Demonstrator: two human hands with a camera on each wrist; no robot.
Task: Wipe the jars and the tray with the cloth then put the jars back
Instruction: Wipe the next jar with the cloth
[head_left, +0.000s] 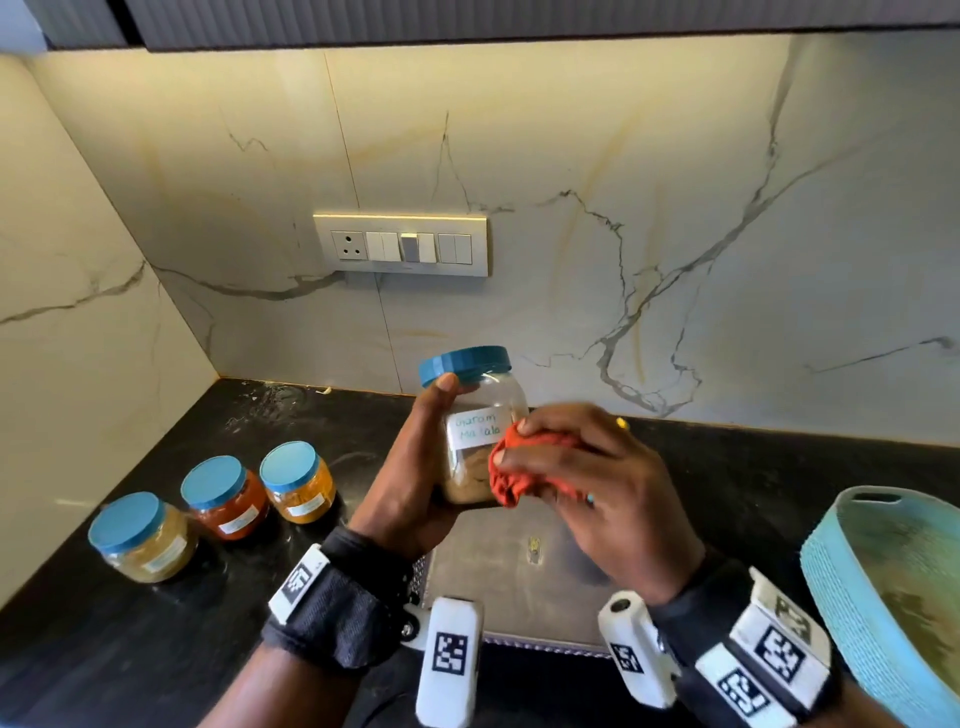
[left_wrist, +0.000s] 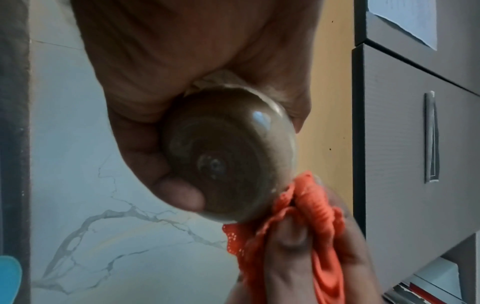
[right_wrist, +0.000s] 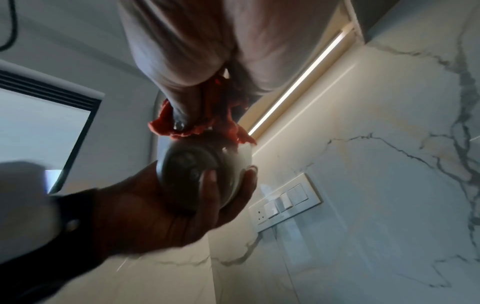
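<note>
The left hand (head_left: 410, 483) is wrapped around a blue-lidded jar (head_left: 480, 415), holding it upright above the black bench (head_left: 156, 649); the right hand (head_left: 592, 483) bunches an orange cloth (head_left: 519, 467) in its fingers and presses it to the jar's side. A blue tray (head_left: 852, 613) sits tilted at the right edge. Three more jars (head_left: 223, 499) stand on the bench to the left.

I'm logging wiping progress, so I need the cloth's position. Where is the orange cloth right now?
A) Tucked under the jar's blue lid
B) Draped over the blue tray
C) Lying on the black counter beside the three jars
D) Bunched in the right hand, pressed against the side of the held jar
D: the right hand grips the bunched orange cloth against the labelled jar, which the left hand holds up.
</note>
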